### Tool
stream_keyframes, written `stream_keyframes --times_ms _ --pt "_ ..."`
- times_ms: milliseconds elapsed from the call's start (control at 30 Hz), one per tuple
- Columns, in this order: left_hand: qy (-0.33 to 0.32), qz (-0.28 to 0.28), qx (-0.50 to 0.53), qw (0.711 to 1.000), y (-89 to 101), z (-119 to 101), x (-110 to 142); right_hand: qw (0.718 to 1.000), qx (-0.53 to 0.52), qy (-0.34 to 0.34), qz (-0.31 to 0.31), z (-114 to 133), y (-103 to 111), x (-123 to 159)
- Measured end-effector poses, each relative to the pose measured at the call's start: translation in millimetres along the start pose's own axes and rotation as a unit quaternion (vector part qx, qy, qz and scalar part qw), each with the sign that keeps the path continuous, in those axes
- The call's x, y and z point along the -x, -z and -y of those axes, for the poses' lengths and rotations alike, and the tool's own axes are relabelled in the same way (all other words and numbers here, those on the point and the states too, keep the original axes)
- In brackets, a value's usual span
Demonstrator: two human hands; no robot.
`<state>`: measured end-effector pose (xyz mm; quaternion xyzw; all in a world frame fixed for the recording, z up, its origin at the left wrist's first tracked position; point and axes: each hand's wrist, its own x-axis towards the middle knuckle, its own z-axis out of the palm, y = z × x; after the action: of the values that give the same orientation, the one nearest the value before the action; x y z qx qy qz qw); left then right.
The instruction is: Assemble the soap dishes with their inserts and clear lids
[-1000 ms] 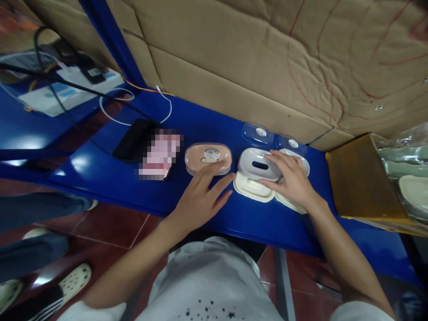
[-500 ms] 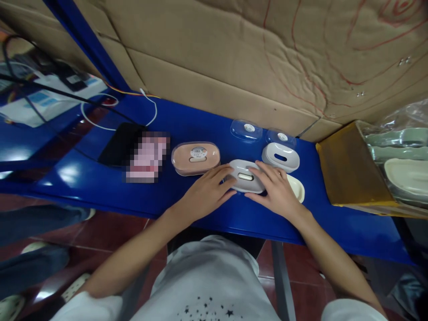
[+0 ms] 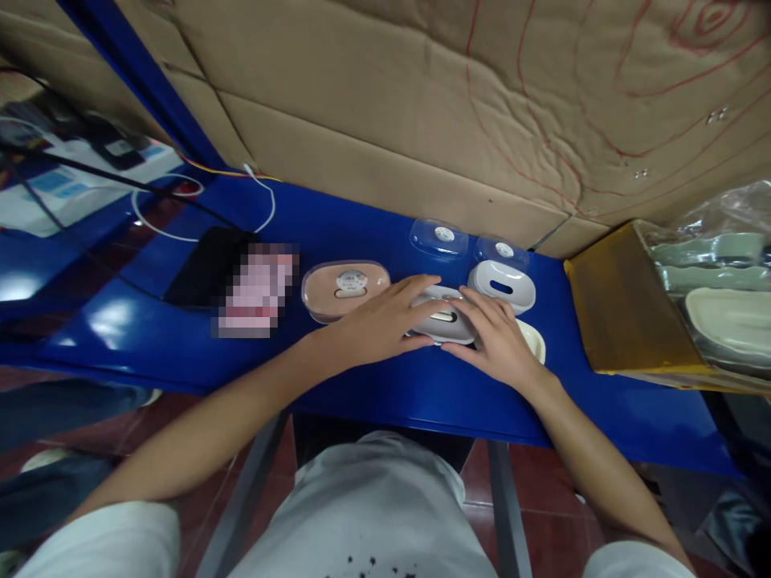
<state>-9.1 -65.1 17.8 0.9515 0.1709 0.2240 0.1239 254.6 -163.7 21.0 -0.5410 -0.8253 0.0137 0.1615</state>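
Note:
A grey oval soap box [image 3: 456,331] with a slot in its middle lies on the blue table, gripped from both sides. My left hand [image 3: 385,319] holds its left end, with fingers reaching over the top and far edge and the thumb at the near side. At the right end, my right hand [image 3: 495,331] curls its fingers over the rim, thumb along the near edge. Left of the hands sits a peach soap box [image 3: 325,297] under a clear lid with a round label. A white slotted soap box [image 3: 518,291] stands just beyond my right hand, which partly hides a cream dish [image 3: 535,341].
Two clear lids [image 3: 438,239] lie by the cardboard wall [image 3: 361,120]. On the right, an open carton [image 3: 632,305] holds green and cream dishes. A black object [image 3: 198,269], a blurred-out pink item [image 3: 256,289] and a white cable [image 3: 272,210] are on the left.
My left hand has shifted up and right, its fingers now farther over the grey soap box. The right hand stays nearly in place, and the view has moved slightly.

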Motion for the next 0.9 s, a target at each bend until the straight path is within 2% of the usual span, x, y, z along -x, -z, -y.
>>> stream_keyframes --times_ms 300,600,900 --pt "0.026 0.057 -0.088 0.994 4.2 5.3 -3.2 1.0 0.006 -0.002 -0.004 -5.4 -1.4 -3.7" --pt "0.022 0.048 -0.096 0.994 0.7 4.4 -2.2 1.0 -0.006 -0.002 0.025 -8.5 -6.0 -2.2" --pt "-0.018 0.045 -0.176 0.983 -0.7 2.5 2.9 0.996 0.074 0.028 0.036 -0.7 -11.1 -0.1"
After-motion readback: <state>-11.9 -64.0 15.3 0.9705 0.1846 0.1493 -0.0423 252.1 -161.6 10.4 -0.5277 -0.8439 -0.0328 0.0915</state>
